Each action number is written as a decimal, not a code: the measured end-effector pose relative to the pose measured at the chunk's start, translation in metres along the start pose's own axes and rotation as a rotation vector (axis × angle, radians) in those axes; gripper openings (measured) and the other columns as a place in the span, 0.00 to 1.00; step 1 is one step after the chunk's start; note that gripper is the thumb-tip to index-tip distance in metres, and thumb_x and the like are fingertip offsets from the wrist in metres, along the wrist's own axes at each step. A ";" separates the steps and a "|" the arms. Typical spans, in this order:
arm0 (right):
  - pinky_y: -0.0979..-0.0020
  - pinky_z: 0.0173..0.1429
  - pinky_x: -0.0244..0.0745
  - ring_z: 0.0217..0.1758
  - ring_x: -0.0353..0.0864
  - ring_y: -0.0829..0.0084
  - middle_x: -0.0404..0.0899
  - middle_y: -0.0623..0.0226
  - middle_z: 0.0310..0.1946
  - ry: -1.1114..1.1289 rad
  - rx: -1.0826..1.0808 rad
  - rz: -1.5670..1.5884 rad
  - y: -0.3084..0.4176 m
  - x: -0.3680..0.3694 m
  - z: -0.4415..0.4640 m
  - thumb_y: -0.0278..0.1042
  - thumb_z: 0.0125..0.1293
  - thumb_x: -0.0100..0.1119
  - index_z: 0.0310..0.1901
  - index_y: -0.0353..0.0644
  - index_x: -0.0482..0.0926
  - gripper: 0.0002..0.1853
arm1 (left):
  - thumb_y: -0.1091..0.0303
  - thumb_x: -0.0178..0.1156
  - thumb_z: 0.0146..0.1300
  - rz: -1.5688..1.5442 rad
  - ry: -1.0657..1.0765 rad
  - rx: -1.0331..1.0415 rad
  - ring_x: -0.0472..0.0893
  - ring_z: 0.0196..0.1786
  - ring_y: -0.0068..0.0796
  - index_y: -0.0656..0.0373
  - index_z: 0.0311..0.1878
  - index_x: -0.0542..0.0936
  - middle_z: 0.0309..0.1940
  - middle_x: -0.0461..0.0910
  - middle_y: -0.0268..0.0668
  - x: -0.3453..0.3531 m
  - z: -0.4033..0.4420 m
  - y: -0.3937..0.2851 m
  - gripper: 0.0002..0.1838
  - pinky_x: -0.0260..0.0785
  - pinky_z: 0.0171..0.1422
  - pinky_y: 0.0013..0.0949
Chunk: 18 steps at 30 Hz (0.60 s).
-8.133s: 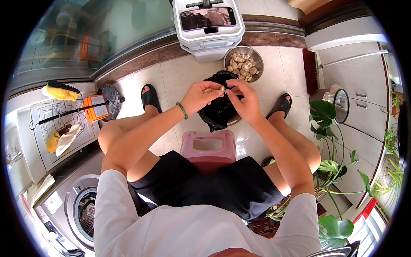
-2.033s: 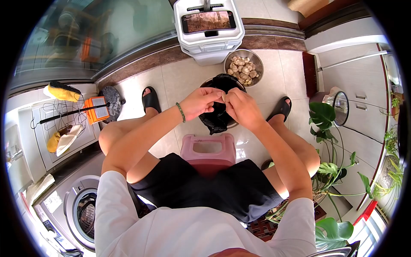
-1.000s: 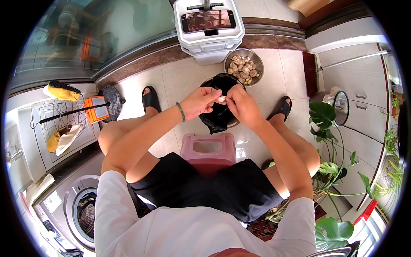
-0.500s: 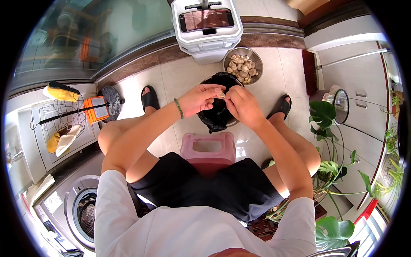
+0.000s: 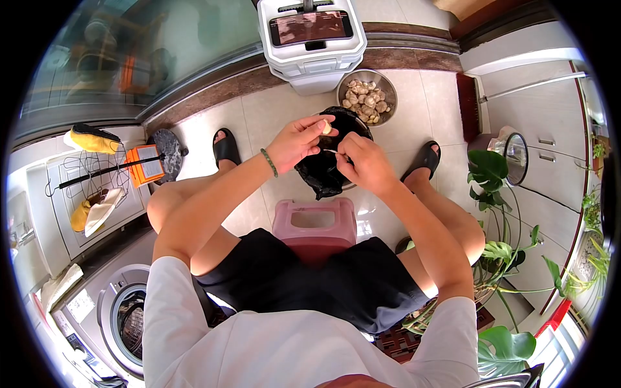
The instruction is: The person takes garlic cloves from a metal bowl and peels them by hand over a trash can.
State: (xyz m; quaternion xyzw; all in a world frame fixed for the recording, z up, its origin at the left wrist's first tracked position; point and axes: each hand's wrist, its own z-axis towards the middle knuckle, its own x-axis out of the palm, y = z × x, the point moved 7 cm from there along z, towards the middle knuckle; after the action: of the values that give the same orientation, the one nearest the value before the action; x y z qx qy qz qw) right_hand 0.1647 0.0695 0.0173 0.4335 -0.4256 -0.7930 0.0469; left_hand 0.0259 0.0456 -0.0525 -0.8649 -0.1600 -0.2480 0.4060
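My left hand (image 5: 301, 141), with a green bead bracelet at the wrist, pinches a pale garlic clove (image 5: 326, 127) between thumb and fingers. Just right of it and slightly nearer me, my right hand (image 5: 365, 158) is closed on a thin whitish strip of garlic skin (image 5: 330, 150). The two hands are apart. Below them stands a bin lined with a black plastic bag (image 5: 326, 178), partly covered by the hands. Beyond the bin, a steel bowl (image 5: 394, 97) holds several garlic bulbs and cloves (image 5: 364, 98).
A pink plastic stool (image 5: 315, 213) sits between my knees. A white-grey box (image 5: 314, 61) with a phone (image 5: 312, 28) on top stands ahead. Potted plants (image 5: 488, 174) and cabinets are at right, a washing machine (image 5: 129, 317) at lower left.
My hands have drawn apart. The clove stays in my left hand, which has turned and risen slightly, while my right hand has moved down toward me with a strip of skin.
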 end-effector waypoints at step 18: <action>0.75 0.40 0.74 0.34 0.78 0.75 0.76 0.64 0.33 -0.180 0.250 0.565 -0.028 0.006 0.003 0.20 0.64 0.60 0.43 0.33 0.80 0.07 | 0.65 0.64 0.68 0.268 0.055 0.121 0.75 0.34 0.13 0.61 0.64 0.71 0.43 0.84 0.32 0.000 -0.001 0.000 0.25 0.67 0.35 0.21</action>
State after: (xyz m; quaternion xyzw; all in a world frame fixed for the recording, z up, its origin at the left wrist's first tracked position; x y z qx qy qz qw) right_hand 0.1666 0.0869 -0.0064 0.2287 -0.6254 -0.7255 0.1736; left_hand 0.0260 0.0450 -0.0522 -0.8455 -0.0465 -0.2050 0.4909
